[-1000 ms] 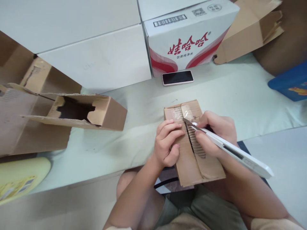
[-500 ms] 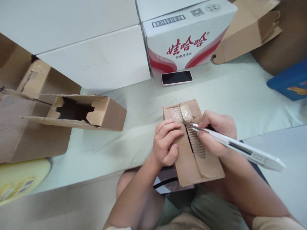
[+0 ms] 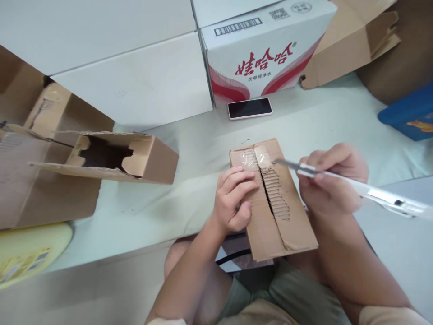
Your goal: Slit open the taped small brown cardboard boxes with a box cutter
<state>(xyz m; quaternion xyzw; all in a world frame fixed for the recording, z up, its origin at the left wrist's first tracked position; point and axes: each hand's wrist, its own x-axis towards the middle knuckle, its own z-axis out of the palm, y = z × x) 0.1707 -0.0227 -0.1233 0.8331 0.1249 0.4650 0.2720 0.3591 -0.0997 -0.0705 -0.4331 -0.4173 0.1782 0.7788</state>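
Observation:
A small brown cardboard box [image 3: 270,225] lies on the pale table edge in front of me, its taped top seam split open along the middle. My left hand [image 3: 233,198] is closed over the box's left flap and holds it down. My right hand [image 3: 329,180] grips a white utility knife [image 3: 358,187], blurred by motion, its blade tip hovering just above the box's upper right part.
A phone [image 3: 250,108] lies beyond the box. Behind it stands a white carton with red lettering [image 3: 264,49] beside a large white box [image 3: 111,63]. A torn open brown carton [image 3: 101,155] lies at left, more cardboard [image 3: 352,40] at back right, a blue object [image 3: 411,113] at far right.
My right hand has lifted the knife off the seam and swung it right; the blade has left the cut. The left hand stays on the flap.

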